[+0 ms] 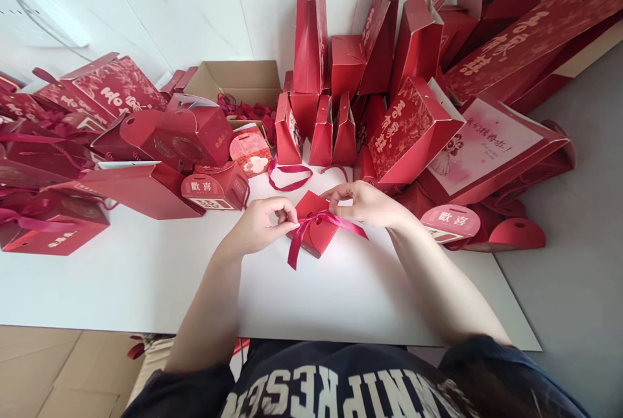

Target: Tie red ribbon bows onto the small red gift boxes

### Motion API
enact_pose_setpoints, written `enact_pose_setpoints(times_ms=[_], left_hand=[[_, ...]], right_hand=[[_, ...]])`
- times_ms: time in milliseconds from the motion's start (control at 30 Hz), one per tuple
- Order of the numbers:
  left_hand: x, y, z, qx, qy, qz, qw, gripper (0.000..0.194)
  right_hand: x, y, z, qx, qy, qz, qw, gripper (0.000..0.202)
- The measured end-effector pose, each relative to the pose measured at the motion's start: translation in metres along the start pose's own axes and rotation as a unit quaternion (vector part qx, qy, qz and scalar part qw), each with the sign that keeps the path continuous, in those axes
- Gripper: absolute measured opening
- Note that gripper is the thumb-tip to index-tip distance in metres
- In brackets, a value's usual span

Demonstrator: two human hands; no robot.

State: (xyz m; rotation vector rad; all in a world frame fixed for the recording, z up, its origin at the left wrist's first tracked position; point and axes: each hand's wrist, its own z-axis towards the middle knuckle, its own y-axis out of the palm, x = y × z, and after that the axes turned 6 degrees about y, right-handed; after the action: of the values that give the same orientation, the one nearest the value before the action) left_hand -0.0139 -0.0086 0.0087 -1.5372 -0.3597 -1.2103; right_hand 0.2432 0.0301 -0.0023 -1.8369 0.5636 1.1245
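A small red gift box (322, 238) sits on the white table in front of me, tilted corner toward me. Around its top runs a dark pink ribbon (298, 246), tied in a bow or knot with tails spreading left and right. My left hand (267, 223) pinches the ribbon at the left side of the bow, thumb and index finger together. On the other side my right hand (357, 204) pinches the ribbon near the knot, its fingers partly hiding the box's far right edge. Another loose ribbon (291, 178) lies on the table just behind the box.
Several red gift boxes and bags crowd the right (413, 132) and the left (121, 119) of the white table (160, 275). An open cardboard box (238, 77) holding ribbons stands at the back against the marbled wall. A grey wall bounds the right.
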Motion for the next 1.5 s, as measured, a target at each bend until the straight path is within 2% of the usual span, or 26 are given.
enact_pose_setpoints(times_ms=[67,167,267,433,600,733,833,900,967,1033,1133,1233,1300,1367,1433,1500], left_hand=[[-0.002,-0.001,0.000,0.005,0.016,0.015,1.000,0.004],[-0.003,-0.002,0.001,-0.002,0.036,0.046,0.998,0.015],[-0.002,-0.003,0.001,-0.015,0.031,0.074,0.997,0.020],[-0.001,-0.002,-0.001,-0.049,0.031,0.079,0.995,0.011],[0.000,0.000,-0.002,0.025,0.064,0.117,0.991,0.002],[-0.002,0.004,-0.001,0.061,0.095,0.152,0.982,0.014],[-0.004,0.007,0.000,0.127,0.117,0.196,0.965,0.012],[-0.004,0.009,0.001,0.151,0.125,0.206,0.959,0.011],[-0.002,0.008,0.000,0.137,0.122,0.200,0.963,0.010],[0.001,0.005,-0.001,0.092,0.104,0.186,0.973,0.008],[0.004,-0.002,-0.004,0.020,0.060,0.163,0.985,0.007],[0.004,-0.010,-0.007,-0.043,-0.030,0.130,0.990,0.023],[0.002,-0.015,-0.008,-0.110,-0.096,0.084,0.986,0.028],[0.002,-0.019,-0.009,-0.166,-0.128,0.045,0.977,0.032],[0.003,-0.023,-0.010,-0.175,-0.130,0.028,0.975,0.033],[0.005,-0.026,-0.011,-0.138,-0.130,0.016,0.982,0.027]], right_hand=[[-0.001,-0.002,-0.003,-0.005,-0.009,-0.005,1.000,0.007],[-0.003,-0.005,-0.006,-0.023,-0.021,0.003,1.000,0.010],[-0.004,-0.010,-0.008,-0.016,-0.023,0.010,1.000,0.020],[-0.005,-0.011,-0.007,0.002,-0.054,0.020,0.998,0.025],[-0.005,-0.010,-0.007,-0.005,-0.054,0.013,0.998,0.026],[-0.006,-0.009,-0.008,-0.023,-0.061,0.002,0.998,0.027],[-0.007,-0.008,-0.008,-0.032,-0.063,-0.010,0.997,0.027],[-0.008,-0.005,-0.008,-0.016,-0.073,-0.017,0.997,0.025],[-0.009,0.000,-0.007,0.018,-0.101,-0.033,0.994,0.022],[-0.010,0.005,-0.006,0.044,-0.142,-0.055,0.987,0.016],[-0.012,0.010,-0.005,0.032,-0.190,-0.081,0.978,0.009],[-0.011,0.011,-0.005,0.015,-0.195,-0.098,0.976,0.007],[-0.010,0.009,-0.005,0.019,-0.187,-0.106,0.977,0.005],[-0.009,0.008,-0.004,0.020,-0.181,-0.107,0.977,0.005],[-0.008,0.006,-0.004,0.015,-0.178,-0.103,0.978,0.005],[-0.009,0.006,-0.004,0.011,-0.175,-0.102,0.979,0.006]])
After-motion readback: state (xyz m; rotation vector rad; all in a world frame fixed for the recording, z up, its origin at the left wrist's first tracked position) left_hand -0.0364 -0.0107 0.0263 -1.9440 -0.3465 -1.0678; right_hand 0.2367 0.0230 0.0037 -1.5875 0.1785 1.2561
